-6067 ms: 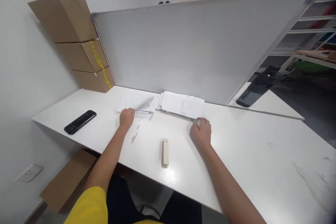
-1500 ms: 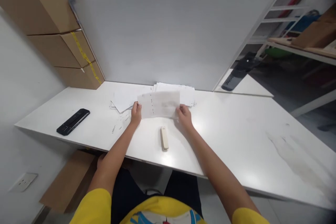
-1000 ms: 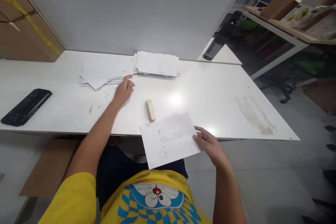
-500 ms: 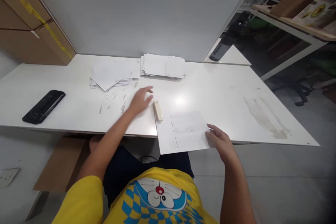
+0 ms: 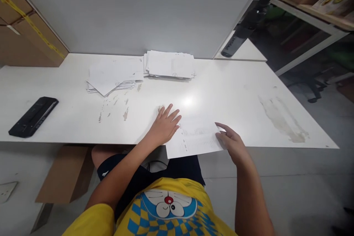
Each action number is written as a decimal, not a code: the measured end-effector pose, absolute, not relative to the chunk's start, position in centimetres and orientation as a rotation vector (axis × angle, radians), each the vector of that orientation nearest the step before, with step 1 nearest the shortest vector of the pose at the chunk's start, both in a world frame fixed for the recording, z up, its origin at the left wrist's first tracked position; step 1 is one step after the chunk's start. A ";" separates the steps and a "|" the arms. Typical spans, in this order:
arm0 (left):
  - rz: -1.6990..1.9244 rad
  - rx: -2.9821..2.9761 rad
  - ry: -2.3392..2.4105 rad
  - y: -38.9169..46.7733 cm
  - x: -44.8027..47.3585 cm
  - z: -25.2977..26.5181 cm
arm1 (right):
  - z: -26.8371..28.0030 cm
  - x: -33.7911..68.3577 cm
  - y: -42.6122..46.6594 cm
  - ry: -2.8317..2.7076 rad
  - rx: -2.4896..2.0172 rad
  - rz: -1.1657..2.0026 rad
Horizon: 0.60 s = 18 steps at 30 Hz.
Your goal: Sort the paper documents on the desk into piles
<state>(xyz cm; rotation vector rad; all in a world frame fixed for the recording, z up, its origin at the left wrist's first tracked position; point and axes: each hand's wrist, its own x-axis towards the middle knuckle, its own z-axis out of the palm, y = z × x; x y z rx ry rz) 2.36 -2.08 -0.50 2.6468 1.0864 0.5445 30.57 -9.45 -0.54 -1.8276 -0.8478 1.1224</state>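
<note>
A printed sheet of paper [image 5: 197, 141] lies at the table's front edge, its lower part sticking out over the edge. My left hand [image 5: 164, 125] rests palm down with fingers spread, over the sheet's left side. It covers most of a small cream-coloured stapler, whose far end [image 5: 160, 107] peeks out beyond the fingers. I cannot see whether the palm presses on it. At the sheet's right edge, my right hand [image 5: 231, 142] holds the paper between thumb and fingers.
Two stacks of paper, a left one [image 5: 116, 72] and a right one [image 5: 170, 64], lie near the grey partition [image 5: 138, 11]. A black flat device [image 5: 33, 117] sits at the left. A dark bottle [image 5: 238, 38] and cardboard boxes [image 5: 35, 40] stand behind. Stains [image 5: 284, 121] mark the table's right side.
My left hand has moved right and toward me, from beside the stapler to on top of it, hiding most of it. My right hand stays at the sheet's right edge.
</note>
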 end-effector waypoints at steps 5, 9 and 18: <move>0.590 2.622 1.067 -2.2 2.2 -0.3 | -0.7 30.5 -9.3 -0.834 -1.807 1.151; 0.706 2.570 1.116 -2.8 1.7 0.0 | -1.8 31.0 -8.9 -0.952 -1.708 1.113; 0.703 2.253 1.272 -2.5 1.0 -0.6 | 1.2 31.7 -1.1 -0.898 -1.320 0.588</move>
